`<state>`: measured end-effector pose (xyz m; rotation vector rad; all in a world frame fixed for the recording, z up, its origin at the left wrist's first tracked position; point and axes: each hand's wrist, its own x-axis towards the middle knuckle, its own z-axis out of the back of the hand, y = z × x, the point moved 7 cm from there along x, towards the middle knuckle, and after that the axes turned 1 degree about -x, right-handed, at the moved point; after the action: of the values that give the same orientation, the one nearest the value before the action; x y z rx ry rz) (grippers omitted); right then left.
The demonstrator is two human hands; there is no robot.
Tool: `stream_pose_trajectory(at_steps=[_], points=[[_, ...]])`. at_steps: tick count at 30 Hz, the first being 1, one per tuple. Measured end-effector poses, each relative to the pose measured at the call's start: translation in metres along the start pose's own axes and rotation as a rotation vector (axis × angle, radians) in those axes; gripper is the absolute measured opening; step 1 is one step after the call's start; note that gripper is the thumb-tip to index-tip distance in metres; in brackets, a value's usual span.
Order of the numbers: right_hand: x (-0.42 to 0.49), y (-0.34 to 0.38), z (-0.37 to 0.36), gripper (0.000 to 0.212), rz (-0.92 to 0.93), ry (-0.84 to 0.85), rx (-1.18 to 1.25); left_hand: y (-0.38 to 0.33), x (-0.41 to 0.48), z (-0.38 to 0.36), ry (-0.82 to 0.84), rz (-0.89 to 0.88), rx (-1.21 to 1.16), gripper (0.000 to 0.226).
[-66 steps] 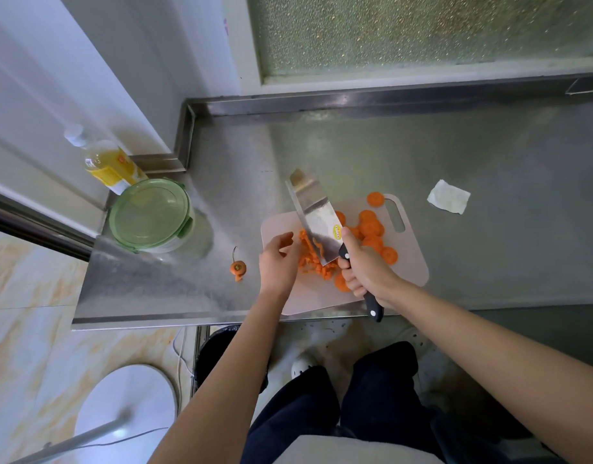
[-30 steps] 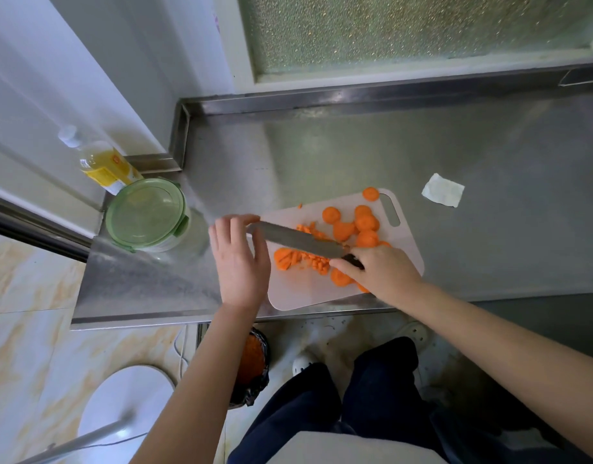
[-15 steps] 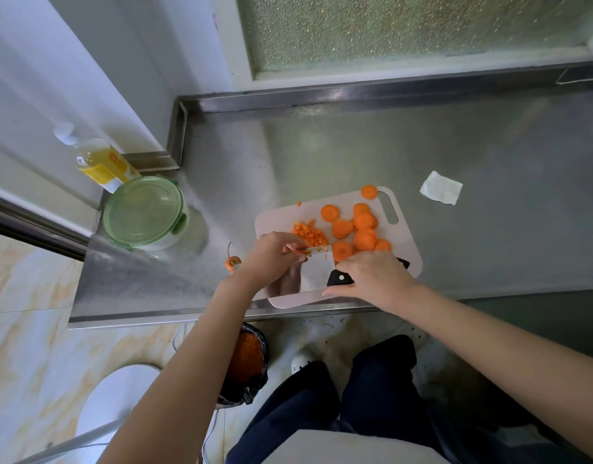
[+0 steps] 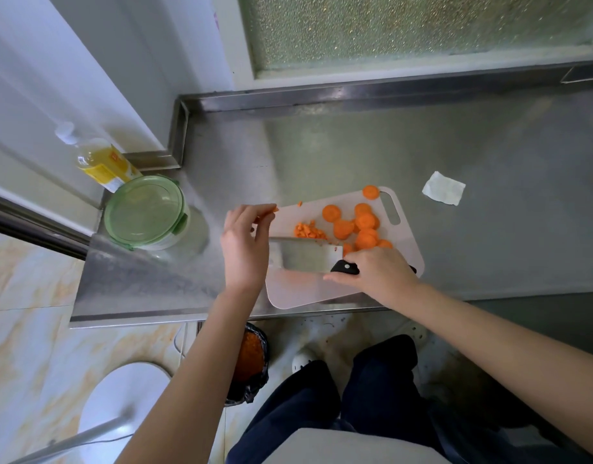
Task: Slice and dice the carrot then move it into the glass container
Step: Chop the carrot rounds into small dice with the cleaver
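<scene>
Right hand [image 4: 378, 272] grips cleaver [image 4: 305, 259] beside diced carrot [image 4: 309, 232] on cutting board [image 4: 305, 289]

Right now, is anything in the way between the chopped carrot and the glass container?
Yes. The green lid covers the glass container, so the chopped carrot on the board cannot go in yet. The left hand also hangs between them; the right hand holds the knife.

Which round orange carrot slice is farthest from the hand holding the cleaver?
The lone round orange carrot slice at the pale plastic cutting board's far edge; the other slices cluster closer to the right hand gripping the steel cleaver.
</scene>
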<state>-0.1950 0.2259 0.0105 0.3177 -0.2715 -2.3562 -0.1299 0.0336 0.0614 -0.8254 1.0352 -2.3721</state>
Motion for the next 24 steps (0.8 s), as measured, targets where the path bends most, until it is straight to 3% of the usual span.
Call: stream_pose_trajectory(at_steps=[3, 9, 12, 16, 24], points=[[0.003, 0.0, 0.002, 0.052, -0.032, -0.071, 0.136, -0.004, -0.014, 0.011, -0.09, -0.056, -0.04, 0.012], [0.008, 0.0, 0.0, 0.054, -0.098, -0.04, 0.187, 0.039, -0.038, -0.001, -0.028, 0.191, -0.058, 0.014], [0.008, -0.001, -0.004, 0.057, -0.135, -0.037, 0.132, 0.042, -0.038, -0.002, -0.061, 0.235, -0.068, 0.015], [0.006, -0.008, -0.006, 0.055, -0.217, -0.052, 0.31, 0.042, -0.033, -0.003, -0.122, 0.263, -0.101, 0.014], [0.016, -0.012, -0.013, 0.06, -0.269, -0.108, 0.548, 0.067, -0.042, -0.043, 0.118, 0.39, 0.005, 0.014]])
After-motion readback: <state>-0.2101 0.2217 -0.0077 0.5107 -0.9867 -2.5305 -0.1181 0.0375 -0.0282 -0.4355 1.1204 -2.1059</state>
